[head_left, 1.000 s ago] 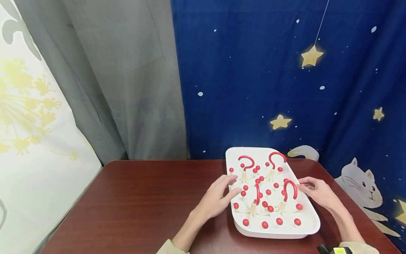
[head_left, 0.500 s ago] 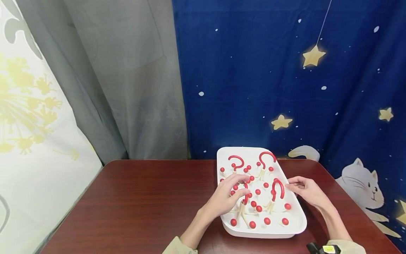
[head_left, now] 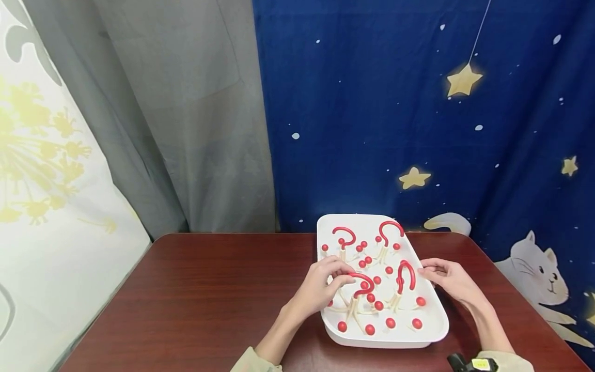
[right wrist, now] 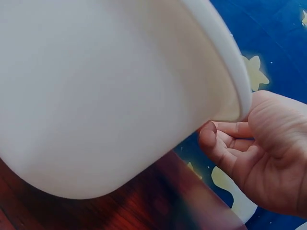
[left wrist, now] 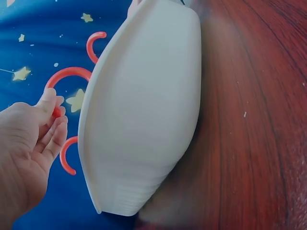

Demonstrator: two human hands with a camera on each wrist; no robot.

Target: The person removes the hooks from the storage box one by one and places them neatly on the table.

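I see a person's left hand (head_left: 316, 284) pinching the tip of a bendy red hook (head_left: 372, 285) between thumb and fingers. The hook sticks up from the near left part of a white tray (head_left: 386, 341). The right hand (head_left: 453, 280) has its fingers curled on the tray's right edge, holding it. Three more red hooks (head_left: 391, 224) and lots of little red balls (head_left: 390, 323) are in the tray, which sits on the brown table (head_left: 209, 289) by a blue curtain (head_left: 348, 129).
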